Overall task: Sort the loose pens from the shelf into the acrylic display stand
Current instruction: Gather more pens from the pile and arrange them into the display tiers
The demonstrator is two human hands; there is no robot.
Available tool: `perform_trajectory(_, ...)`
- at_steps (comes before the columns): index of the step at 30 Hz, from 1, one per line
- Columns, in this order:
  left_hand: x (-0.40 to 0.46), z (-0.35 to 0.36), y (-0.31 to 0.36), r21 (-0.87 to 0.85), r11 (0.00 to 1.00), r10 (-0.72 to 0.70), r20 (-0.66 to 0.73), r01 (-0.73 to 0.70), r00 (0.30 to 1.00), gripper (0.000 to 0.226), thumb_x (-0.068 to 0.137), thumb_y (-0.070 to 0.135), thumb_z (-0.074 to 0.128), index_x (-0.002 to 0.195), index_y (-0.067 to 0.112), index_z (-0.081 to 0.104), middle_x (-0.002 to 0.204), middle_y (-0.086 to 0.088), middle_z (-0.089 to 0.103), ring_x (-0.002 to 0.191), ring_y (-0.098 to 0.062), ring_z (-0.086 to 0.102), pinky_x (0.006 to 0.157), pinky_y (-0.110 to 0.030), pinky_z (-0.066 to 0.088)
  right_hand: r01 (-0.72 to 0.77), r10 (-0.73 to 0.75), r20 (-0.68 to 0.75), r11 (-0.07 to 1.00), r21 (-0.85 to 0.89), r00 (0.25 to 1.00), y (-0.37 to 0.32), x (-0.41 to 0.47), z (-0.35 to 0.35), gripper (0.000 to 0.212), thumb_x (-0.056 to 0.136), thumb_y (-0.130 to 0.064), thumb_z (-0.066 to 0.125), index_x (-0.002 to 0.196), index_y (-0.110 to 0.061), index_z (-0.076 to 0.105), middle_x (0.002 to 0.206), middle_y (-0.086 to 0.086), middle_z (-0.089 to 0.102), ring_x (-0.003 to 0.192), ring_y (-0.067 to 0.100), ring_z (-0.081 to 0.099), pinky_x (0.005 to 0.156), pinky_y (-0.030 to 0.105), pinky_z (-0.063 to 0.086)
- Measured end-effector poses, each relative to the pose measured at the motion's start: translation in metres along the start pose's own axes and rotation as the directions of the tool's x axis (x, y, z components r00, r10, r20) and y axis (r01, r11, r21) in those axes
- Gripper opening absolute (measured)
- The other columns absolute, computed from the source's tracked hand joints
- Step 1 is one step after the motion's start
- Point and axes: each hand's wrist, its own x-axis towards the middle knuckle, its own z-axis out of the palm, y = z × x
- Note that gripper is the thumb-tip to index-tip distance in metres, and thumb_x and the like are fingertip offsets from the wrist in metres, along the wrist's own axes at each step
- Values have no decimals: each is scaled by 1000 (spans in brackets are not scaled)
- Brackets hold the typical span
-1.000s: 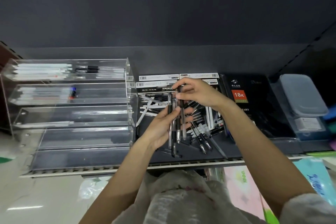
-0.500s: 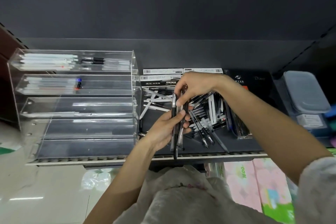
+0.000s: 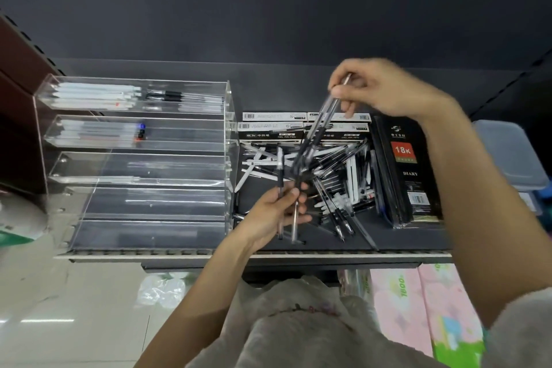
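Now my right hand (image 3: 385, 89), which was down against my left hand (image 3: 276, 212) half a second ago, is raised above the pile, pinching the upper ends of a few clear black-grip pens (image 3: 316, 131) and drawing them slantwise out of the bundle (image 3: 286, 206) my left hand grips upright. Most loose pens (image 3: 334, 170) remain heaped on the shelf (image 3: 397, 237), right of the acrylic display stand (image 3: 137, 164). I judge this a regrouping step; the lower tiers look unfilled.
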Motion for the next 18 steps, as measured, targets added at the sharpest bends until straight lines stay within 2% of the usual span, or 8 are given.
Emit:
perform_trajectory(2, 5, 0, 3, -161, 985, 40, -144, -63, 989, 18, 101, 6, 36, 97, 7, 54, 78, -4, 60, 58, -9, 55, 56, -22, 52, 73, -16, -247, 972, 223, 969, 7, -18, 11, 5, 93, -3, 53, 97, -7, 54, 81, 5, 58, 69, 7, 67, 68, 19, 55)
perform_trajectory(4, 12, 2, 7, -312, 935, 96, -234, -168, 968, 18, 101, 6, 32, 91, 8, 46, 69, -2, 59, 50, -8, 45, 47, -18, 43, 172, 3, -518, 941, 290, 855, 16, -35, 44, 8, 94, -3, 52, 98, -10, 53, 90, 1, 59, 80, 11, 70, 78, 25, 56)
perform_trajectory(6, 19, 10, 10, -428, 872, 136, -256, -238, 957, 17, 101, 6, 31, 91, 10, 45, 62, 2, 53, 46, -5, 38, 43, -15, 36, 235, 55, -660, 910, 343, 750, 24, -48, 88, 9, 95, -4, 51, 100, -11, 53, 94, 1, 62, 87, 16, 70, 83, 30, 55)
perform_trajectory(9, 26, 23, 11, -449, 843, 184, -278, -297, 943, 20, 100, 7, 36, 103, 10, 55, 69, 3, 60, 55, -5, 50, 51, -16, 44, 259, 219, -703, 823, 506, 677, 32, -62, 147, 10, 94, -2, 52, 99, -10, 54, 96, 7, 64, 90, 23, 68, 82, 28, 54)
perform_trajectory(12, 29, 32, 10, -508, 807, 163, -297, -300, 941, 22, 100, 12, 41, 114, 3, 54, 91, -6, 73, 80, -13, 68, 71, -25, 57, 216, 389, -681, 749, 626, 621, 39, -71, 180, 8, 94, -3, 52, 100, -8, 55, 98, 16, 64, 89, 19, 68, 81, 26, 54)
perform_trajectory(14, 29, 37, 9, -538, 795, 161, -261, -282, 952, 30, 101, 16, 37, 125, 1, 47, 108, -13, 70, 98, -20, 68, 83, -32, 57, 176, 414, -696, 774, 608, 587, 44, -74, 191, 10, 94, -5, 53, 99, -12, 56, 95, 8, 65, 88, 15, 68, 80, 26, 54)
perform_trajectory(16, 29, 41, 6, -537, 792, 169, -264, -290, 950, 27, 102, 15, 33, 124, 5, 45, 117, -11, 68, 111, -22, 64, 98, -39, 49, 144, 408, -719, 808, 571, 563, 45, -76, 195, 12, 94, -6, 53, 99, -16, 56, 94, -3, 63, 90, 11, 66, 80, 25, 51)
perform_trajectory(18, 29, 44, 2, -521, 798, 170, -288, -303, 943, 24, 102, 13, 34, 121, 7, 47, 120, -10, 66, 115, -21, 61, 106, -42, 42, 108, 410, -717, 824, 557, 563, 44, -76, 198, 12, 95, -9, 51, 98, -21, 55, 95, -8, 60, 92, 8, 62, 82, 22, 48)
